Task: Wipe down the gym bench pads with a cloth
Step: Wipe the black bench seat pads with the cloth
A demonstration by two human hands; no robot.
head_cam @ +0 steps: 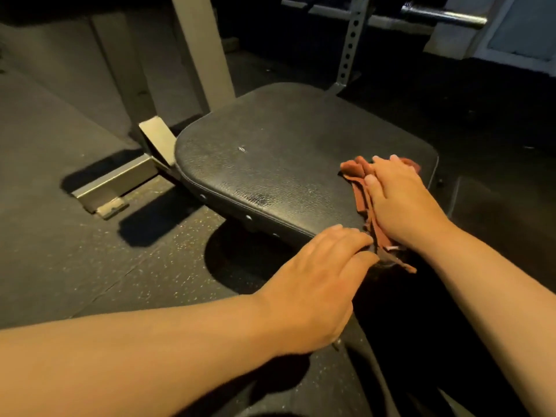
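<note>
The right hand [400, 200] is lying flat, fingers straight, pressing a rust-coloured cloth [353, 168] against the near right corner of the black bench pad [285, 139]. The left hand [319, 272] is resting with relaxed fingers on the pad's near edge, gripping nothing. The cloth is lying bunched, with a tail hanging off the pad's near edge, so a palm held only flat is probably risking it sliding out or dropping off. The cracked patch [255, 200] on the pad's near edge could be catching the fabric too.
</note>
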